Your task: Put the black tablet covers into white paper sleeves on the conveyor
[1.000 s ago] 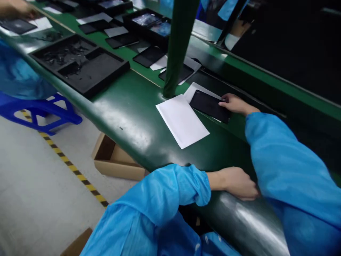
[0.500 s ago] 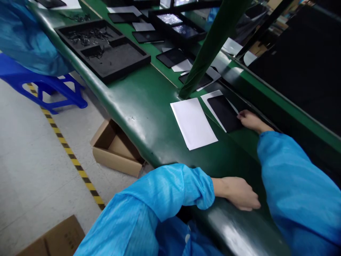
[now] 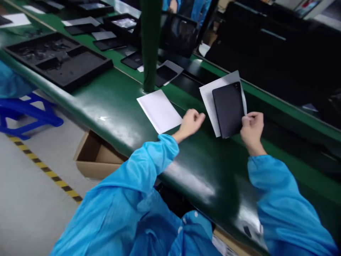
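Note:
My right hand (image 3: pixel 252 131) pinches the lower right edge of a dark tablet (image 3: pixel 228 108) together with the white sheet (image 3: pixel 209 94) behind it. Both are lifted and tilted above the green bench (image 3: pixel 125 117), the tablet's back with its small camera facing me. My left hand (image 3: pixel 190 123) is loosely curled to the left of them, apart from the tablet, with nothing visible in its fingers. A stack of white paper (image 3: pixel 160 111) lies flat on the bench just beyond that hand, its right corner close to the fingers.
A green post (image 3: pixel 150 46) rises behind the paper. More tablets (image 3: pixel 165 74) and sheets lie along the bench's far side. At left sits a black foam tray (image 3: pixel 87 67) with small dark parts. A cardboard box (image 3: pixel 97 167) and a blue stool (image 3: pixel 29 110) stand on the floor.
My right hand has raised the tablet and sheet off the bench. My left hand has moved forward from the near edge to beside the paper. The camera view has turned right.

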The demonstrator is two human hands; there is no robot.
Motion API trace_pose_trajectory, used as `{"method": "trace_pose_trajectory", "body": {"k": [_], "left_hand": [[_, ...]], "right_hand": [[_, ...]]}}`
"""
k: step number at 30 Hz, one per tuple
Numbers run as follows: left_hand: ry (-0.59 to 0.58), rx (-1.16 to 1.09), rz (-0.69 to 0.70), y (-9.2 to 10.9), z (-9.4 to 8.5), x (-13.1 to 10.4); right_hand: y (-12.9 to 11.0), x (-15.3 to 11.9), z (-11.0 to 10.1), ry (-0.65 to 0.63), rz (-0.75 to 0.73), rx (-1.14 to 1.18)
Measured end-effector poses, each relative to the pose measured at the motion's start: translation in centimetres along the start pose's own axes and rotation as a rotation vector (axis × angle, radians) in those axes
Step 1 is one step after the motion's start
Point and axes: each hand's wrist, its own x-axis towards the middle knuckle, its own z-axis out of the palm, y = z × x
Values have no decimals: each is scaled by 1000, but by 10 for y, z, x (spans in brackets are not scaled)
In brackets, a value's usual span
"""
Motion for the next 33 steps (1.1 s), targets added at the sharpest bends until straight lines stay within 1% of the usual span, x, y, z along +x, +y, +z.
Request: {"method": "trace_pose_trajectory", "body": {"k": [1, 2, 3, 4, 6, 8, 10, 11, 13, 14, 16, 17, 19, 22, 24, 25, 27, 29, 31, 33], "left_hand": [[22, -196, -99, -1, -5, 7], [-22, -355, -183, -2, -10, 11], [-92, -462, -251, -2, -15, 12], [-173, -523, -307, -2, -19, 11], [-302, -511, -390, 1, -25, 0], [-369, -410, -439, 4, -28, -14], [-376, -308, -440, 6, -27, -28], [-354, -271, -424, 7, -26, -33], [-263, -232, -372, 7, -24, -39], [-205, -219, -345, 8, -23, -41], [-103, -189, -305, 8, -22, -43], [-68, -174, -291, 9, -23, -43], [-40, -150, -276, 11, -23, -45], [-36, -107, -261, 12, -22, -48], [-12, -71, -245, 12, -21, -49], [2, -59, -237, 12, -21, -49], [15, -55, -226, 11, -22, -50], [-5, -60, -223, 12, -24, -50], [-73, -58, -232, 14, -28, -51], [-185, -51, -256, 17, -30, -53]], "right_hand": [[12, -21, -8, 15, 12, 35], [22, -41, -14, 35, 36, 62], [31, -61, -18, 43, 63, 82], [39, -79, -21, 20, 83, 96], [49, -108, -24, -42, 98, 122], [54, -123, -26, -78, 85, 148], [57, -128, -28, -53, 107, 216], [59, -128, -28, -24, 148, 278], [63, -126, -31, 6, 279, 458], [64, -127, -32, -13, 351, 566], [64, -131, -35, -97, 455, 771], [62, -135, -37, -152, 475, 853], [57, -143, -40, -259, 473, 951], [51, -152, -43, -406, 475, 955], [51, -154, -43, -434, 467, 931], [52, -154, -43, -413, 457, 925], [55, -153, -42, -330, 444, 922], [57, -153, -41, -244, 452, 911], [59, -153, -40, -172, 465, 881], [59, -154, -39, -112, 479, 838]]}}
